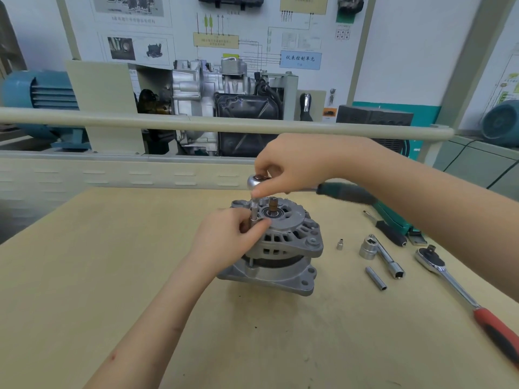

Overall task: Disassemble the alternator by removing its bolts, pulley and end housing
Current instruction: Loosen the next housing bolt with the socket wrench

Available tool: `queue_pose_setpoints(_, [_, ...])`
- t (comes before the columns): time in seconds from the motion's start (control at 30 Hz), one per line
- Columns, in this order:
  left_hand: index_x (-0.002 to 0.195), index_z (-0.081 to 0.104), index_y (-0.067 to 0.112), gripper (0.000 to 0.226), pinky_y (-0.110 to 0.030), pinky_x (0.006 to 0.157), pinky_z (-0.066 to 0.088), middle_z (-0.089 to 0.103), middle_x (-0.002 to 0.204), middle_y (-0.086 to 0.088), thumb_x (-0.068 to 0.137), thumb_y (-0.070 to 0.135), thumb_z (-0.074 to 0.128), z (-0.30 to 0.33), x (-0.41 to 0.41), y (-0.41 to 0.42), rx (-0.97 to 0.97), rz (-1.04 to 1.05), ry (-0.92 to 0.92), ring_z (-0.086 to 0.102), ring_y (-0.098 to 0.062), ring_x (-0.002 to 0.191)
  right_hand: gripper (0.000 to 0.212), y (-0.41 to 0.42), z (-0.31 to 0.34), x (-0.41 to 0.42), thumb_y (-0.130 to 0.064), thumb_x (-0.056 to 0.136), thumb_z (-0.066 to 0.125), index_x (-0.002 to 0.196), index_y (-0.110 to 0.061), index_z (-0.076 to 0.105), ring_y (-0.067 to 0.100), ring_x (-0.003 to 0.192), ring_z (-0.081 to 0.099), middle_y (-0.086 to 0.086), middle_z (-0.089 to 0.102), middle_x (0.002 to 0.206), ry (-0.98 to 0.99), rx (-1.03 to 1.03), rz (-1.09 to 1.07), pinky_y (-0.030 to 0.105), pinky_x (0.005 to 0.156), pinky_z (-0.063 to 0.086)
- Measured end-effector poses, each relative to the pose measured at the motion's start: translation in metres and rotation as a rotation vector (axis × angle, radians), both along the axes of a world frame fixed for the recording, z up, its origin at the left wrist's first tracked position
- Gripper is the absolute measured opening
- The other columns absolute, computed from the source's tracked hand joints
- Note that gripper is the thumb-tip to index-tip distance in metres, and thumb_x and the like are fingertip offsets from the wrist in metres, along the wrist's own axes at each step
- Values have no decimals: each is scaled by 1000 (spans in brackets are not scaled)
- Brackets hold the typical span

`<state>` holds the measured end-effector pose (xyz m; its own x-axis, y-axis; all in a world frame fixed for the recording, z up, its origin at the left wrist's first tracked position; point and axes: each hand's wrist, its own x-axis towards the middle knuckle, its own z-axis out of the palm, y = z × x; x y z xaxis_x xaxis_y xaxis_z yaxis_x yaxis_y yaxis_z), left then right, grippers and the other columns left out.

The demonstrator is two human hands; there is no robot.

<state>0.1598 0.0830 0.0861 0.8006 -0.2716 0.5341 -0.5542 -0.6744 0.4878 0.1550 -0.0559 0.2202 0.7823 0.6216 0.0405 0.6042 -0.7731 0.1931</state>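
Grey cast-aluminium alternator (283,242) upright on beige worktop (112,276). Left hand (227,237) pinches steel extension bar (254,210); right hand (295,167) pinches green-handled ratchet (345,192) head.

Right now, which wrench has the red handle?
The ratchet wrench lying untouched on the table's right side; the other ratchet, under the right hand, has a dark green handle.

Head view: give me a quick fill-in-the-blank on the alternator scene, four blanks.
1. The alternator stands on a ____ table.
2. The right hand pinches the head of a ratchet whose handle is ____.
3. The left hand holds the ____ under that ratchet.
4. The ratchet lying at the right has a ____ and black handle.

Missing: wooden; green; extension bar; red
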Motion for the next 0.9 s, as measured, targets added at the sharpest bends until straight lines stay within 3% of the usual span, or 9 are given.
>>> queue_pose_setpoints(0.1, [50, 28, 20, 50, -22, 45, 21, 30, 42, 6, 83, 47, 56, 0, 0, 1, -4, -4, -6, 32, -9, 42, 31, -3, 2, -1, -40, 89, 53, 106, -16, 63, 14, 76, 56, -1, 63, 86, 74, 18, 29, 30, 71, 46])
queue_pose_setpoints(0.2, [49, 28, 21, 49, -22, 45, 28, 29, 40, 6, 85, 40, 56, 0, 0, 1, -7, -22, -24, 37, -8, 42, 26, -3, 2, -3, -30, 90, 54, 114, -21, 60, 15, 91, 57, -3, 64, 101, 117, 45, 66, 34, 84, 46])
queue_pose_setpoints(0.3, [49, 28, 21, 49, -19, 50, 34, 29, 40, 6, 87, 36, 56, -1, 1, 1, 1, -16, -37, 33, -8, 40, 30, -2, 3, -1, -39, 89, 54, 110, -19, 61, 14, 85, 57, -2, 64, 95, 73, 20, 32, 29, 76, 46])
queue_pose_setpoints(0.4, [49, 27, 20, 50, -21, 43, 21, 28, 40, 6, 87, 36, 55, -1, 1, -1, 18, 2, -39, 30, -8, 40, 38, 0, 0, 1, -53, 86, 50, 82, -16, 57, 8, 60, 47, -7, 55, 67, 4, -1, -17, 21, 53, 33])
queue_pose_setpoints(0.5, [49, 26, 19, 51, -25, 45, 22, 28, 40, 6, 86, 38, 56, -1, 0, -2, 21, 19, -40, 31, -8, 41, 48, 4, -4, 1, -57, 85, 46, 66, -12, 45, 12, 52, 36, -3, 42, 57, -43, 7, -25, 24, 48, 26])
queue_pose_setpoints(0.63, [49, 26, 18, 53, -24, 45, 22, 29, 41, 6, 83, 46, 56, 0, -1, -1, 22, 16, -12, 30, -9, 42, 38, 1, 0, -2, -48, 89, 48, 91, -12, 61, 6, 58, 45, -7, 52, 66, -6, -10, 2, 20, 55, 35])
queue_pose_setpoints(0.7, [50, 27, 19, 52, -23, 45, 22, 29, 41, 6, 82, 48, 56, 1, -1, 0, 15, 8, -6, 31, -8, 43, 34, -3, 2, -2, -42, 90, 50, 106, -14, 62, 12, 76, 55, -2, 62, 86, 36, -5, 14, 27, 70, 45])
queue_pose_setpoints(0.77, [50, 28, 20, 50, -21, 45, 20, 30, 41, 7, 82, 47, 55, 1, 0, 0, 18, 4, -13, 31, -8, 42, 31, -3, 2, -3, -35, 91, 51, 112, -15, 61, 19, 90, 57, 5, 64, 100, 66, 1, 33, 36, 83, 45])
queue_pose_setpoints(0.9, [50, 31, 19, 48, -21, 44, 21, 32, 42, 7, 87, 41, 54, 1, 0, 0, 50, 7, -25, 32, -7, 42, 33, -2, 2, -3, -38, 90, 52, 113, -15, 60, 16, 88, 58, 2, 64, 98, 60, 11, 27, 32, 80, 46])
